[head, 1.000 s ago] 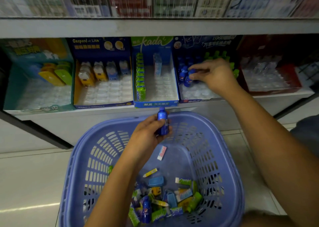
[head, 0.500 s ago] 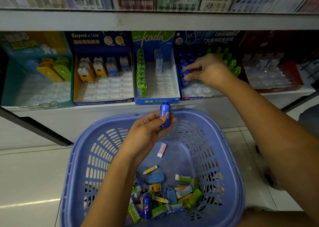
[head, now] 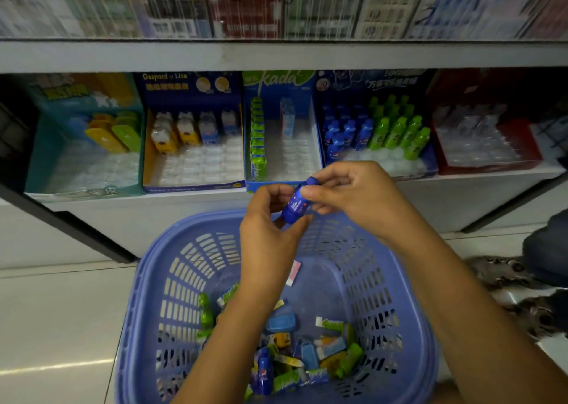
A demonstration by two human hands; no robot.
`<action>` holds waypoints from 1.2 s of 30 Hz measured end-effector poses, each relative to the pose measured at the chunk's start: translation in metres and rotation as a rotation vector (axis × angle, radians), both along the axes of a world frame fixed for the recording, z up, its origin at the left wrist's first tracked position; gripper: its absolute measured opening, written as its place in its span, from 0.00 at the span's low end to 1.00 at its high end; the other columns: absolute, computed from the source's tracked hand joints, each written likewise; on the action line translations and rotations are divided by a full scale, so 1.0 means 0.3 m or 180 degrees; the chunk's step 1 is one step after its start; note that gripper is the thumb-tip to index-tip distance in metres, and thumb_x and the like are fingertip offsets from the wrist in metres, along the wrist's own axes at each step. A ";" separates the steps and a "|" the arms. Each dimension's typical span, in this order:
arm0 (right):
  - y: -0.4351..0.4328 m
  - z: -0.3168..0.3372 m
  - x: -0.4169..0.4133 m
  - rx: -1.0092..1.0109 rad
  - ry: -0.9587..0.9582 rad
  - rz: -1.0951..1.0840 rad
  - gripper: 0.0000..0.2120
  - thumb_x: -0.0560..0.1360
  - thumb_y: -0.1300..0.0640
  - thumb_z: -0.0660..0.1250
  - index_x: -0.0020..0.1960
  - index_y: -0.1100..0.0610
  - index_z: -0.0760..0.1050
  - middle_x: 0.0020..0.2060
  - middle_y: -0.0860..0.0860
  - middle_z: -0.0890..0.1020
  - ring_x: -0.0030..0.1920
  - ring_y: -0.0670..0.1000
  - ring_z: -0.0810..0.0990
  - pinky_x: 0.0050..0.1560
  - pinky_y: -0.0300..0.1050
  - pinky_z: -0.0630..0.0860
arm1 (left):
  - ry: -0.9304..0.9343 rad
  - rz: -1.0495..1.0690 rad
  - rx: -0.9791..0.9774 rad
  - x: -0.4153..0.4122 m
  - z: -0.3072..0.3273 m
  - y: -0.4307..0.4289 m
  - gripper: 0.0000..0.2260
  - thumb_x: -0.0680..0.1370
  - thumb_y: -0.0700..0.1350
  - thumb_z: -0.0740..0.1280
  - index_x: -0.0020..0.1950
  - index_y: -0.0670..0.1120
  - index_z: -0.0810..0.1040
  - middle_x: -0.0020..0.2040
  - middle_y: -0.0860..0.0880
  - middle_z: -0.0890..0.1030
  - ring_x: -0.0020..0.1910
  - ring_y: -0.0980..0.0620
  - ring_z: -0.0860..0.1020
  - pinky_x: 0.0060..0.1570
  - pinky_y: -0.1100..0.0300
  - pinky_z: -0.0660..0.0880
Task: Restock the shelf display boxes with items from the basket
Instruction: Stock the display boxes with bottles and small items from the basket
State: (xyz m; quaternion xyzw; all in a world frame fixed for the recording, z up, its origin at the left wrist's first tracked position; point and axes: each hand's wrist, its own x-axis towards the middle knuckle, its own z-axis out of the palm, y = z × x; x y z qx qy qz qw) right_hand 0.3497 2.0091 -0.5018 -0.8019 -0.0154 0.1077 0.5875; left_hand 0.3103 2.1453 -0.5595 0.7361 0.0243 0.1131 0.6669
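A small blue bottle-shaped item point(head: 296, 203) is held above the far rim of the blue plastic basket point(head: 408, 299). My left hand point(head: 270, 228) grips its lower end, and my right hand point(head: 353, 194) pinches its top and side. Several small items lie in the basket's bottom: a blue bottle point(head: 264, 373), green packs point(head: 347, 357) and a blue case point(head: 281, 322). On the shelf, the blue display box point(head: 430, 167) holds rows of blue bottles point(head: 347, 133) and green bottles point(head: 396, 130), with empty slots at its front.
Four more display boxes stand on the shelf: a teal one point(head: 37, 170), a Gaspard et Lisa box point(head: 147, 157), a Kada box point(head: 267, 185) with a green row, and a red box point(head: 534, 154). Packaged goods hang above. A patterned shoe point(head: 504, 274) rests on the tiled floor at the right.
My right hand left the blue display box and came down to the bottle in my left hand. Both hands now hold it.
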 end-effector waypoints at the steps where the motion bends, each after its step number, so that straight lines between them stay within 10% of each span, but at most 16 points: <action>1: -0.001 -0.004 -0.003 0.0062 -0.0014 -0.0036 0.08 0.68 0.61 0.75 0.47 0.58 0.80 0.38 0.55 0.84 0.37 0.49 0.84 0.41 0.38 0.81 | 0.0024 -0.0049 -0.0014 -0.001 0.003 -0.003 0.17 0.70 0.36 0.74 0.49 0.54 0.74 0.48 0.55 0.80 0.48 0.60 0.79 0.45 0.67 0.77; 6: -0.048 0.013 0.003 0.0501 -0.0041 0.0315 0.13 0.70 0.66 0.71 0.53 0.57 0.80 0.49 0.55 0.85 0.49 0.50 0.84 0.51 0.37 0.79 | 0.0069 -0.0397 0.0097 0.011 0.020 0.005 0.12 0.74 0.41 0.71 0.54 0.54 0.77 0.48 0.57 0.82 0.47 0.64 0.80 0.46 0.73 0.73; 14: -0.074 0.006 0.024 0.0391 -0.0541 -0.0466 0.07 0.69 0.59 0.74 0.45 0.48 0.82 0.39 0.49 0.86 0.40 0.48 0.85 0.44 0.38 0.81 | -0.0150 -0.0245 0.0592 0.072 0.043 -0.051 0.14 0.72 0.46 0.74 0.55 0.51 0.77 0.48 0.61 0.80 0.48 0.66 0.78 0.50 0.72 0.74; 21: -0.240 -0.030 0.237 -0.0725 -0.1224 -0.1099 0.15 0.71 0.58 0.73 0.57 0.59 0.80 0.45 0.49 0.83 0.44 0.42 0.81 0.48 0.26 0.75 | -0.0070 -0.0995 0.3065 0.155 0.016 -0.056 0.25 0.79 0.49 0.64 0.74 0.45 0.63 0.74 0.48 0.65 0.74 0.48 0.59 0.71 0.61 0.55; 36: -0.217 -0.054 0.314 -0.1170 -0.0540 -0.0402 0.18 0.72 0.64 0.72 0.61 0.64 0.77 0.53 0.60 0.82 0.50 0.49 0.79 0.56 0.35 0.72 | -0.0271 -0.1062 0.3063 0.163 0.019 -0.039 0.24 0.80 0.45 0.63 0.74 0.43 0.64 0.74 0.47 0.65 0.74 0.48 0.61 0.70 0.59 0.59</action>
